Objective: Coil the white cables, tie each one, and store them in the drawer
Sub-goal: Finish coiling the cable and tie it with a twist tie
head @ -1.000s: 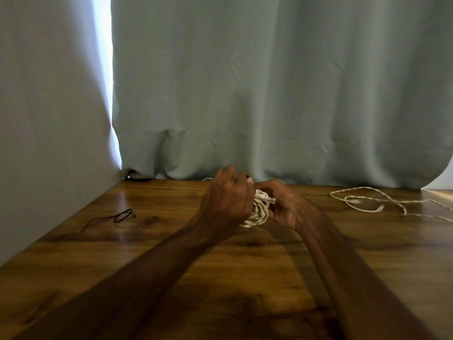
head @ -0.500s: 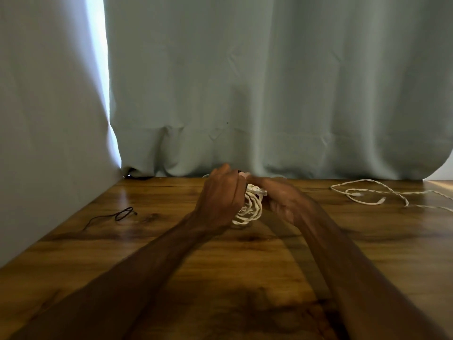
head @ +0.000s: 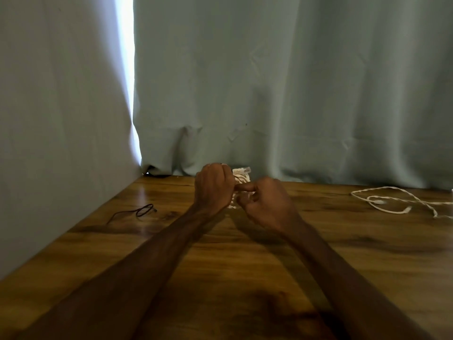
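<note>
white cable coil point(head: 242, 179), twisted loops, plug end point(head: 242, 170) on top, clenched in left hand point(head: 213, 186), right hand point(head: 266, 204) fingers point(head: 245, 187) pinching it

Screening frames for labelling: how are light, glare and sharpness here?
Head view: dim overall, with a blown-out bright gap between the curtains; sheen on the table at far left; left hand, right hand and coiled white cable slightly soft; dark arm shadows on the wood.

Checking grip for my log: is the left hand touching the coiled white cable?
Touching. The head view shows the left hand curled round the coiled white cable, with no gap between them.
</note>
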Tool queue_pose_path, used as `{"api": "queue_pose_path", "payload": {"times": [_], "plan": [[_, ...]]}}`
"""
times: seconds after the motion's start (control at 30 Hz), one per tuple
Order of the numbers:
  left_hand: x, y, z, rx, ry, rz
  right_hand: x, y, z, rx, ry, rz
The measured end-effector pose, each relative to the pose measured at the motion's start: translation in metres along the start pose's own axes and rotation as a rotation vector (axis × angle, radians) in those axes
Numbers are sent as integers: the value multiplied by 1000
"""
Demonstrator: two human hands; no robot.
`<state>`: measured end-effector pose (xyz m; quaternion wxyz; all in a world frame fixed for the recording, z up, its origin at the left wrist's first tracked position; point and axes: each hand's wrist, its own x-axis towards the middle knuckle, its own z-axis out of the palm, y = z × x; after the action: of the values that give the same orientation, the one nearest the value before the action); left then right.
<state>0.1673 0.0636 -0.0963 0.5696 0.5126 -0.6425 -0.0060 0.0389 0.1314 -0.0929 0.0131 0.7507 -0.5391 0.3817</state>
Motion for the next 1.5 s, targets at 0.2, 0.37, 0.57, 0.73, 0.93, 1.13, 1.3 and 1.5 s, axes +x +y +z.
{"api": "queue_pose_path", "payload": {"times": [0.2,0.37,0.57,0.73,0.93,1.13,1.3,1.5], "plan": [[-4,8,7,-25,-91,-74,-3,-5,17,67,133,94],[-4,5,5,-58,-46,19,0,-4,3,431,160,232],[-3,1,4,-32,-79,58,-3,-3,-1,65,232,147],[-5,-1,7,-1,-149,102,-1,-5,-8,-1,335,33],[-8,0,9,-19,-192,68,2,4,-11,272,339,63],[-11,2,11,-37,-218,134,2,0,-11,580,322,96],[-12,3,11,-106,-271,131,3,4,-14,549,313,70],[-10,5,15,-291,-310,-37,6,9,-20,436,314,58]]}}
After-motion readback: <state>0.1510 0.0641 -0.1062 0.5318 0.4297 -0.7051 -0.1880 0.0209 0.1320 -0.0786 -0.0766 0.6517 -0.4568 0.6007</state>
